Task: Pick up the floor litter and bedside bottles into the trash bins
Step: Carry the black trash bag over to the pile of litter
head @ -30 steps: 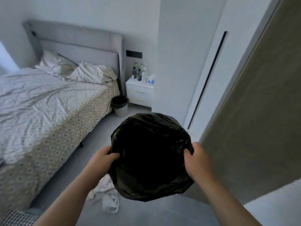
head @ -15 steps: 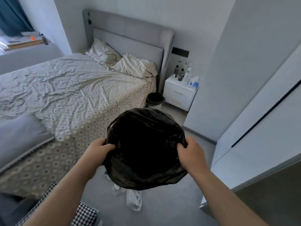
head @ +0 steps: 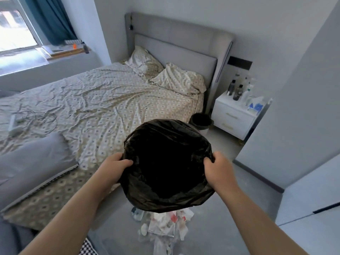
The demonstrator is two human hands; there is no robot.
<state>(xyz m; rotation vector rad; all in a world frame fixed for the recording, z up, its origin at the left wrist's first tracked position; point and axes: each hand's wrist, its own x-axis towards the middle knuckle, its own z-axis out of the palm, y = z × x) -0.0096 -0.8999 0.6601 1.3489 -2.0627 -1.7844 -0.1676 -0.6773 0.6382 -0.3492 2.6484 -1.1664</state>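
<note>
I've got both hands up in front of me on the black-lined bin (head: 165,203). It sits in the air above the floor, mouth tipped toward me, its inside too dark to read. My left hand (head: 117,168) grips the left side of the rim, fingers (head: 127,161) curled over the bag's edge. My right hand (head: 219,172) does the same on the right side, fingers (head: 207,162) clenched into the bunched plastic. Directly below the bin, the floor litter (head: 165,225) lies in a loose heap on the grey floor: white paper and clear wrappers with some red print, partly hidden by the bin's underside. Ahead and to the right, the bottles (head: 237,89) stand upright in a cluster on the white bedside counter (head: 231,118), dark ones in front, pale ones behind, with a blue box (head: 256,106) beside them. A second bin (head: 201,120), also dark-lined, stands on the floor between that counter and the bed (head: 110,107). On the bed I see two rumpled pillows (head: 176,80) at the headboard, a tangle of cables (head: 31,118) to the left and a grey cushion (head: 27,166) at the near edge.
</note>
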